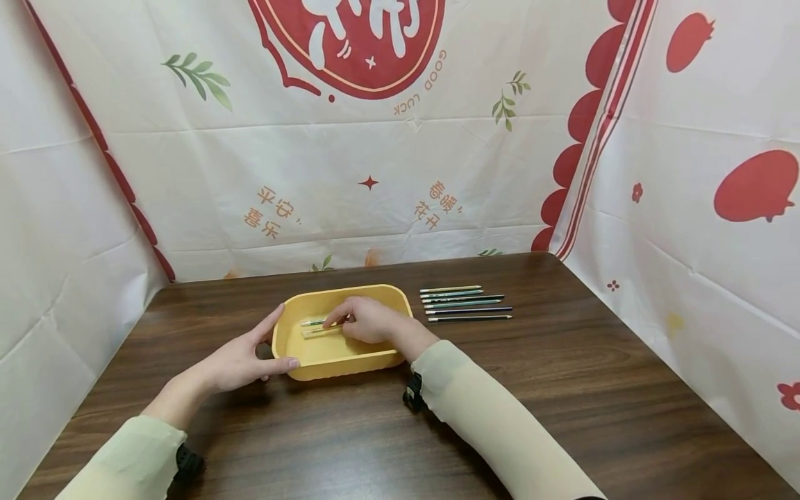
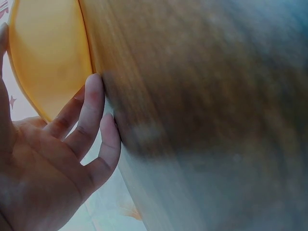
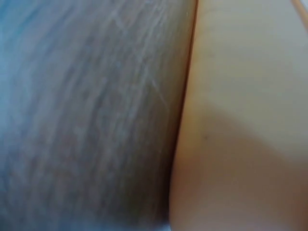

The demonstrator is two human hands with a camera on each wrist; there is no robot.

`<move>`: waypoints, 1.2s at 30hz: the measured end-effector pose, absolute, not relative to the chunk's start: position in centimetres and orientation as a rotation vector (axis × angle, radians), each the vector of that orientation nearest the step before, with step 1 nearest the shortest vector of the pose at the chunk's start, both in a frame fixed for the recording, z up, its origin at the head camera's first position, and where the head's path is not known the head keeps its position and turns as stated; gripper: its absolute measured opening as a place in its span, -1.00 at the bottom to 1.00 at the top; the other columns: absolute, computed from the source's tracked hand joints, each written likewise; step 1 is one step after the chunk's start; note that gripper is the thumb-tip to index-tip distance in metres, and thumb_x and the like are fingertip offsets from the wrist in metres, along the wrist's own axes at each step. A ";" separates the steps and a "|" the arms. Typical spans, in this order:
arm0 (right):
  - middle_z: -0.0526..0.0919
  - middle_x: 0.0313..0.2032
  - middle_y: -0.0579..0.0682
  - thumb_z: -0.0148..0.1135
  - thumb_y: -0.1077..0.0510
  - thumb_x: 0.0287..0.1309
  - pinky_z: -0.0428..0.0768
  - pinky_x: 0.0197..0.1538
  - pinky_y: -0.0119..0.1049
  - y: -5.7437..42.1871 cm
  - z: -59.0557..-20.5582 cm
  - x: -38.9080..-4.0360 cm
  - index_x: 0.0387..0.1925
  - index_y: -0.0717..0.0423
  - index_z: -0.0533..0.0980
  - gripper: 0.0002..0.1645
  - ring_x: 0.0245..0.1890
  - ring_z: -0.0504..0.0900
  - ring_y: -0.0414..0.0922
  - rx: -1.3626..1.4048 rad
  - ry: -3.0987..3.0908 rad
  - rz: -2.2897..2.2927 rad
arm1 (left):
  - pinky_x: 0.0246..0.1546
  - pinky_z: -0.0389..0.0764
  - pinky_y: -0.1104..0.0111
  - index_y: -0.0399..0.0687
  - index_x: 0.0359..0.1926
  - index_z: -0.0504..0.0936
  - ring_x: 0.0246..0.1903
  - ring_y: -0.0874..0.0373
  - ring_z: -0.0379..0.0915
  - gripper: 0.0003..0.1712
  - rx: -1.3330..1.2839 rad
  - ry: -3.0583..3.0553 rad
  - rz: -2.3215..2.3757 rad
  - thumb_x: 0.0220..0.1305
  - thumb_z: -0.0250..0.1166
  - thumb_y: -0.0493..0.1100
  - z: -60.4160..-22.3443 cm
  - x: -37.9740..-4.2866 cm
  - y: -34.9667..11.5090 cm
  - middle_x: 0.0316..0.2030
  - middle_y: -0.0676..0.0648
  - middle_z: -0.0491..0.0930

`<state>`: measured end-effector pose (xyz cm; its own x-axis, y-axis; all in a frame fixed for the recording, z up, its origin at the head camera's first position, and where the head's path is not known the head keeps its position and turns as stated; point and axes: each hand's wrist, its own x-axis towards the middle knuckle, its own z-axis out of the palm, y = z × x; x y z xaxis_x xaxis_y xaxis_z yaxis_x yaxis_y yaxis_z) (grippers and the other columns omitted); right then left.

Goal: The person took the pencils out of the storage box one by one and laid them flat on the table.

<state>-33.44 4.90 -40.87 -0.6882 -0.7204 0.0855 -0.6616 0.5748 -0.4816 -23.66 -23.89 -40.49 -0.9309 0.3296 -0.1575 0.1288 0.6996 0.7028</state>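
A yellow plastic basket (image 1: pixel 344 366) sits on the table with pencils inside. My left hand (image 1: pixel 240 357) is spread around its left end, the thumb over the front corner of the rim and the index finger at the back corner. In the left wrist view, the other fingers (image 2: pixel 91 103) lie loosely bent beside the basket wall (image 2: pixel 53 48). Reaching over the front right rim, my right hand (image 1: pixel 369 321) pinches a yellowish pencil (image 1: pixel 320 332) low in the basket. A green pencil (image 1: pixel 311 322) lies just behind it, partly covered by the fingers.
Right of the basket, several pencils (image 1: pixel 465 303) lie side by side in a row on the dark wooden table (image 1: pixel 562 389). A printed white cloth (image 1: pixel 350 160) hangs behind and at both sides. The basket's outer wall (image 3: pixel 231 96) fills the right of the right wrist view.
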 end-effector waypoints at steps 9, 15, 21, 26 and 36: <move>0.76 0.10 -0.05 0.18 0.33 0.50 0.59 0.13 -0.31 5.3 -39.4 -33.0 0.15 -0.10 0.81 -0.56 0.04 0.64 -0.17 -1.146 2.676 -0.894 | -0.08 0.60 0.18 0.30 0.82 -0.28 -0.33 0.06 0.66 0.42 0.362 2.637 1.063 0.32 0.54 0.33 -40.7 -23.6 -23.8 0.47 -0.36 0.37; 0.71 0.10 -0.03 0.16 0.28 0.56 0.58 0.02 -0.29 6.4 -36.9 -32.6 0.20 -0.08 0.78 -0.59 -0.05 0.60 -0.14 -1.188 2.693 -0.950 | -0.13 0.63 0.19 0.28 0.82 -0.29 -0.31 0.06 0.66 0.42 0.367 2.636 1.077 0.33 0.54 0.32 -40.7 -23.6 -23.7 0.40 -0.32 0.44; 0.74 0.14 -0.10 0.14 0.28 0.57 0.57 0.00 -0.27 8.7 -35.3 -32.3 0.20 -0.07 0.78 -0.58 -0.05 0.60 -0.15 -1.255 2.712 -0.952 | -0.14 0.69 0.21 0.32 0.82 -0.29 -0.23 0.08 0.68 0.42 0.363 2.629 1.093 0.32 0.55 0.32 -40.6 -23.6 -23.7 0.39 -0.33 0.47; 0.74 0.12 -0.11 0.16 0.27 0.56 0.56 -0.07 -0.24 11.5 -35.1 -31.8 0.18 -0.10 0.79 -0.59 -0.11 0.57 -0.14 -1.242 2.724 -0.958 | -0.13 0.66 0.21 0.33 0.82 -0.28 -0.26 0.08 0.67 0.42 0.368 2.644 1.077 0.31 0.55 0.32 -40.5 -23.7 -23.8 0.34 -0.31 0.52; 0.75 0.04 -0.10 0.31 0.26 0.51 0.59 -0.11 -0.23 18.3 -36.2 -31.4 0.13 -0.19 0.81 -0.63 -0.14 0.58 -0.13 -1.123 2.795 -0.998 | -0.14 0.64 0.19 0.33 0.82 -0.28 -0.29 0.06 0.65 0.43 0.365 2.635 1.075 0.31 0.56 0.32 -40.5 -23.9 -24.0 0.22 -0.27 0.56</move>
<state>-31.36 18.26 -36.18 -0.7490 -0.6133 0.2507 -0.6334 0.5517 -0.5426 -23.92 -24.00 -40.45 -0.9315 0.3298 -0.1536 0.1282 0.6926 0.7098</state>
